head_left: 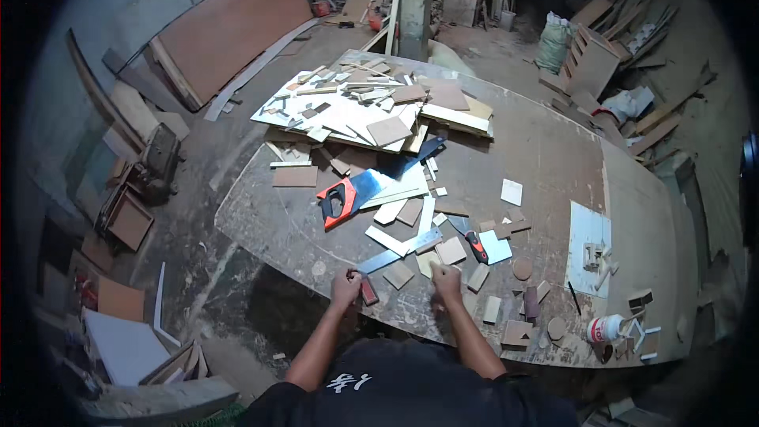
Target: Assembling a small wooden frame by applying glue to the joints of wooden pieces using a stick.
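My left hand point(345, 288) is closed at the corner of a try square, whose metal blade point(395, 253) slants away to the right and whose reddish stock point(369, 292) points back toward me. The fingers of my right hand point(447, 283) are curled in beside a small pale wood piece point(428, 262); whatever they may hold is hidden. Between my hands lies a flat wood offcut point(398, 273). Beyond the blade are a pale wood strip point(386, 239) and a square block point(451, 251). A red-and-black handled knife-like tool point(477, 247) rests farther right.
An orange-handled handsaw point(340, 202) lies past my hands, before a heap of wood scraps point(356, 111) on white boards. Rightward on the workbench point(545, 158) are wood discs point(522, 269), a black pen point(575, 298), a white bottle point(605, 328) and a white panel point(581, 229).
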